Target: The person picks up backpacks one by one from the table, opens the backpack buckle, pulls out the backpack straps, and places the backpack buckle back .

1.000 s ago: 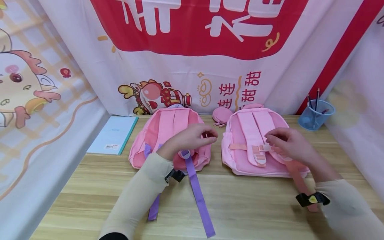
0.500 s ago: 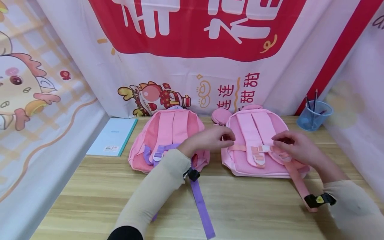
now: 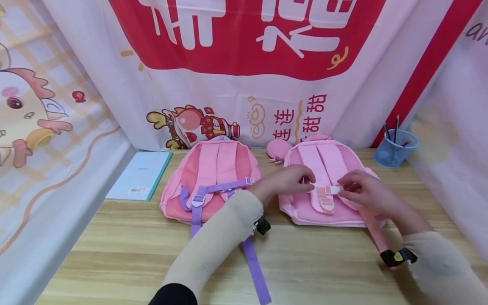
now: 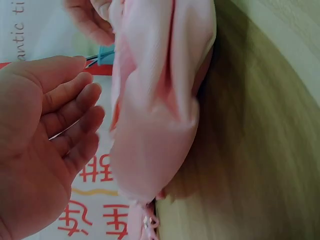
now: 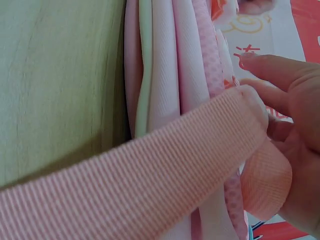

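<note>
On the right lies a pink backpack [image 3: 343, 218], straps up, with an orange chest strap joined at a white buckle [image 3: 332, 190]. My left hand [image 3: 291, 180] hovers over its left side; in the left wrist view the fingers [image 4: 75, 132] are loosely bent and hold nothing. My right hand [image 3: 371, 192] is at the buckle's right end, thumb and fingers bent towards it. I cannot tell whether they touch it. In the right wrist view a loose orange strap [image 5: 150, 165] crosses in front of the right hand [image 5: 295, 110], hiding part of it.
Left of it lies a second pink backpack [image 3: 207, 169] with purple straps [image 3: 256, 271], under my left forearm. A light-blue notebook [image 3: 141, 176] is at the back left. A round pink pouch [image 3: 278, 149] sits between the bags. A blue mesh pen cup [image 3: 395, 149] stands back right.
My left hand has moved right, from over the purple-strapped backpack to the right-hand backpack. My right hand has shifted only slightly, staying beside the white buckle. Both bags lie as before.
</note>
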Demonstrator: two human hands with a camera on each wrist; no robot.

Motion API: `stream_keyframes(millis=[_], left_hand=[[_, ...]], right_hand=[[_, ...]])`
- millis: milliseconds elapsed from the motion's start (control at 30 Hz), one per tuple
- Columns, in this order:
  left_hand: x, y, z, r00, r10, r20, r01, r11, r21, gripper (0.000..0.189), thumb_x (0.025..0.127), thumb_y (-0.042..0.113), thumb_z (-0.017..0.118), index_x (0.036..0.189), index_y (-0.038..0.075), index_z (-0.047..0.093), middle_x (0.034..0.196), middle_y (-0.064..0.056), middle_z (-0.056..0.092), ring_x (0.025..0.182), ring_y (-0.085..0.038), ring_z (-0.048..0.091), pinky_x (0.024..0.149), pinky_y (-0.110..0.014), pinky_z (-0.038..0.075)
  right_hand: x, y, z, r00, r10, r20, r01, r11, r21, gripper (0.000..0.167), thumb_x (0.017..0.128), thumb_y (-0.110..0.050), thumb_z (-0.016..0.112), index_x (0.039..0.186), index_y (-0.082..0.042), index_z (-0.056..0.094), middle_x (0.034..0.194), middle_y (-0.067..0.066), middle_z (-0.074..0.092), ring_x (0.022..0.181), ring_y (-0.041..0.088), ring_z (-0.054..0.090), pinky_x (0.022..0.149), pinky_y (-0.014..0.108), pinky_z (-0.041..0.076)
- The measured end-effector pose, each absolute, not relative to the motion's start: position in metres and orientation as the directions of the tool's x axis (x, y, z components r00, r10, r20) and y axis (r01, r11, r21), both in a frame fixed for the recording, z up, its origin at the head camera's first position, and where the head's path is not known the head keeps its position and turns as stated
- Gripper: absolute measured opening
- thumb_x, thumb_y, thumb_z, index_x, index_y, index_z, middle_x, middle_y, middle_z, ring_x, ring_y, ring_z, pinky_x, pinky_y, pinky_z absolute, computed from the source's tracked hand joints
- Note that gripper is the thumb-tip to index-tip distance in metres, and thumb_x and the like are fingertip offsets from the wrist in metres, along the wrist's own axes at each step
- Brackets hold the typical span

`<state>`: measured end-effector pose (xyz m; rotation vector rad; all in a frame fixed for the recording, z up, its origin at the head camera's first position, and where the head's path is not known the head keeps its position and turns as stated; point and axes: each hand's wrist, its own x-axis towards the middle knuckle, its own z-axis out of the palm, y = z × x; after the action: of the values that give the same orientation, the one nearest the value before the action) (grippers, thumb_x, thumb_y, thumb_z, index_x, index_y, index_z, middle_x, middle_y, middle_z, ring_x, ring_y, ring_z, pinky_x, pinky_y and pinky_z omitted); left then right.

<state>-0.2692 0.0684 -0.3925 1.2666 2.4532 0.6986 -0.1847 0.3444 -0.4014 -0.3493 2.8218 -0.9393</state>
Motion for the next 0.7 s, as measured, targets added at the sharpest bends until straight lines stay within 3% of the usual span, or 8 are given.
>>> stream_keyframes(millis=[100, 267, 467, 700], left_hand=[[-0.27, 0.077, -0.397, -0.575, 0.818, -0.034, 0.702, 0.513, 0.494, 0.027, 0.106, 0.029, 0.07, 0.129, 0.014, 0.073, 0.106, 0.006, 0.071, 0.096, -0.006, 0.062, 0.092, -0.018, 0.046], [-0.27, 0.087, -0.399, -0.602, 0.798, -0.03, 0.717, 0.556, 0.419, 0.031, 0.105, 0.037, 0.071, 0.13, 0.019, 0.074, 0.105, 0.011, 0.07, 0.099, -0.004, 0.06, 0.102, -0.029, 0.037], [-0.272, 0.095, -0.402, -0.612, 0.789, -0.057, 0.706, 0.578, 0.409, 0.033, 0.104, 0.04, 0.073, 0.131, 0.022, 0.074, 0.101, 0.013, 0.067, 0.098, -0.006, 0.058, 0.099, -0.029, 0.035], [-0.271, 0.103, -0.406, -0.6, 0.798, -0.056, 0.71, 0.564, 0.421, 0.033, 0.101, 0.043, 0.077, 0.128, 0.023, 0.075, 0.099, 0.013, 0.067, 0.097, -0.006, 0.056, 0.095, -0.028, 0.034]], right_hand=[[-0.185, 0.341, -0.403, -0.96, -0.267, -0.09, -0.164, 0.79, -0.591, 0.044, 0.099, -0.026, 0.081, 0.137, -0.006, 0.069, 0.127, 0.012, 0.068, 0.113, 0.025, 0.063, 0.085, 0.018, 0.056], [-0.187, 0.339, -0.404, -0.959, -0.275, -0.074, -0.191, 0.814, -0.549, 0.039, 0.098, -0.023, 0.081, 0.133, -0.009, 0.072, 0.118, 0.009, 0.066, 0.104, 0.023, 0.059, 0.08, 0.02, 0.053], [-0.187, 0.339, -0.406, -0.957, -0.285, -0.054, -0.218, 0.83, -0.513, 0.034, 0.099, -0.023, 0.08, 0.13, -0.011, 0.073, 0.112, 0.005, 0.064, 0.1, 0.021, 0.057, 0.078, 0.022, 0.05], [-0.185, 0.337, -0.41, -0.956, -0.292, -0.023, -0.244, 0.837, -0.49, 0.032, 0.102, -0.023, 0.077, 0.131, -0.012, 0.072, 0.118, 0.006, 0.065, 0.104, 0.022, 0.058, 0.087, 0.03, 0.052]])
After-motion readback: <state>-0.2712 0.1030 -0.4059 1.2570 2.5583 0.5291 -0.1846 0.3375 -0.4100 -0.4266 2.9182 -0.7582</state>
